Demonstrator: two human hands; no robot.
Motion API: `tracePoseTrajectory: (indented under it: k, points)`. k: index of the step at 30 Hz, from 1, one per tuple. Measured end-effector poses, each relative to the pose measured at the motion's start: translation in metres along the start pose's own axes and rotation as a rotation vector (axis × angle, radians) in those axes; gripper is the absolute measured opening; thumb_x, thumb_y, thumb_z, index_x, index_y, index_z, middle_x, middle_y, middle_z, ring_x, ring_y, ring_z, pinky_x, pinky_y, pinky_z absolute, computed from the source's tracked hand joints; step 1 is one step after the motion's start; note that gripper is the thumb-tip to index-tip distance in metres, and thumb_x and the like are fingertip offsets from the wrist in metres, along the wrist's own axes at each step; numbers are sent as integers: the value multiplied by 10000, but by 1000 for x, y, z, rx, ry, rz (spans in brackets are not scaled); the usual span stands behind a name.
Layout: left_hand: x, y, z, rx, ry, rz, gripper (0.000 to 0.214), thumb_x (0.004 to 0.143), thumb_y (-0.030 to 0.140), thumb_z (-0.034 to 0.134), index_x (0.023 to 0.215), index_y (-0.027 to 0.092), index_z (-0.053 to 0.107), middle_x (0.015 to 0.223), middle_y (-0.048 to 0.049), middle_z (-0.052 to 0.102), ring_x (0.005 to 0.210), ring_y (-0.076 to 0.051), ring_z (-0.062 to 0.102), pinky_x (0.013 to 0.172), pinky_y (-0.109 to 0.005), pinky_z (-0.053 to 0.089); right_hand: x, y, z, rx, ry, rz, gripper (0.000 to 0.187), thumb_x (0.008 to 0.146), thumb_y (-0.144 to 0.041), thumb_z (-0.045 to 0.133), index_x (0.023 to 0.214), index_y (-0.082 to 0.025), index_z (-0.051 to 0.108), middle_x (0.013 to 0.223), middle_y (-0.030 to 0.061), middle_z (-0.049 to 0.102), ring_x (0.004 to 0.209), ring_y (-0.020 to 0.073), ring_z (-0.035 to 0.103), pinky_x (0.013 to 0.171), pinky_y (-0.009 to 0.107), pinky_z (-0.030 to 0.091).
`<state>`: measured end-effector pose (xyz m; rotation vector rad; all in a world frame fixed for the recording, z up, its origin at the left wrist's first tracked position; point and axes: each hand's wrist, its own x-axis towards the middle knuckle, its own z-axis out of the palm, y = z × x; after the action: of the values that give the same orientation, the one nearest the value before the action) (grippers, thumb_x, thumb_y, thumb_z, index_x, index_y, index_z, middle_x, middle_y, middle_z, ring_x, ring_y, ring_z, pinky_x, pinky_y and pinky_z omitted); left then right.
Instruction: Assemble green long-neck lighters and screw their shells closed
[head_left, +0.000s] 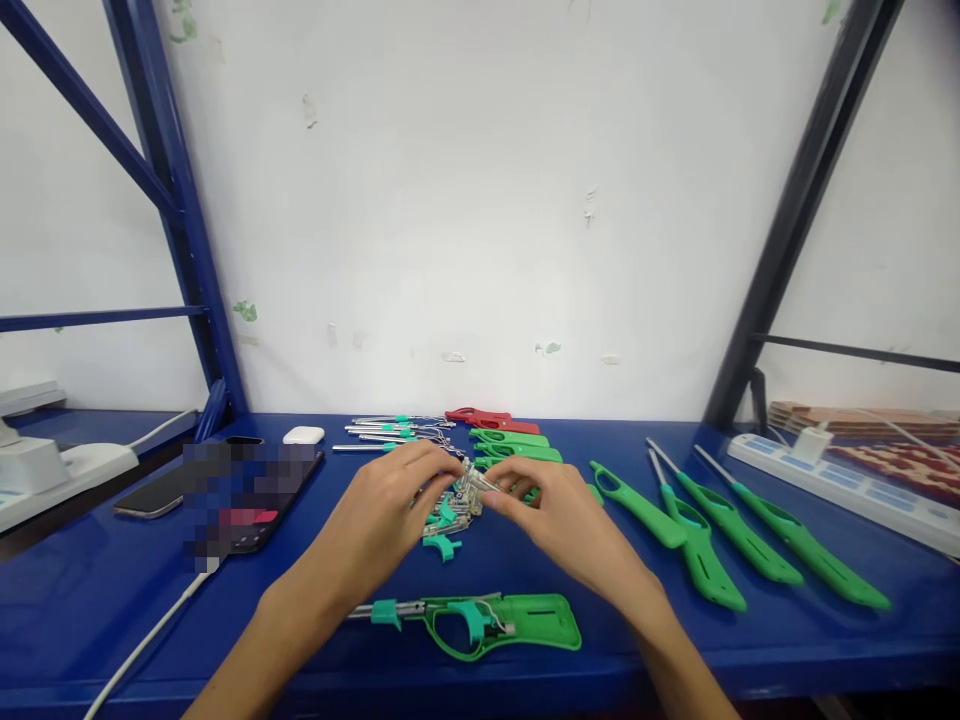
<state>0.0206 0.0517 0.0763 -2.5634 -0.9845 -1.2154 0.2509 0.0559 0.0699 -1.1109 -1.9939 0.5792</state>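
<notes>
Over a pile of small lighter parts, my right hand (551,500) pinches a small clear lighter part (474,478) between thumb and fingers. The fingertips of my left hand (397,490) close on the other end of it; its exact shape is too small to make out. Below them lie clear and metal parts (442,528) and a loose teal trigger (444,547). Nearest the front edge rests an opened green lighter shell (544,618), with a metal tube, a teal trigger (471,620) and a wire in it.
Behind the hands lie several metal tubes (375,432) with wires, a red shell (484,417) and green shells (514,439). Green lighters (814,548) lie at right beside a power strip (855,485). Phones (277,500), a cable (154,635) and a white case (304,435) are left.
</notes>
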Motion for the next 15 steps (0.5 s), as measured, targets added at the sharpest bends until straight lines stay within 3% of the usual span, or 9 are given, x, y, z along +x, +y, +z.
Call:
tracePoseTrajectory:
  k: [8, 15]
  points:
    - [2, 8, 5, -5, 54, 41, 200, 1061, 94, 571, 1049, 235, 712, 994, -3, 755, 870, -173, 732, 758, -281, 554, 1, -6, -2, 116, -10, -28, 109, 974, -367, 753, 980, -264, 788, 802, -34, 793, 745, 161, 722, 659, 261, 490]
    - [3, 15, 10, -42, 212, -8, 180, 1028, 80, 623, 1030, 242, 700, 941, 28, 748, 771, -117, 685, 644, -199, 514, 0, -5, -3, 154, -15, -35, 90, 960, -354, 765, 989, -272, 788, 824, -37, 808, 766, 156, 745, 688, 261, 514]
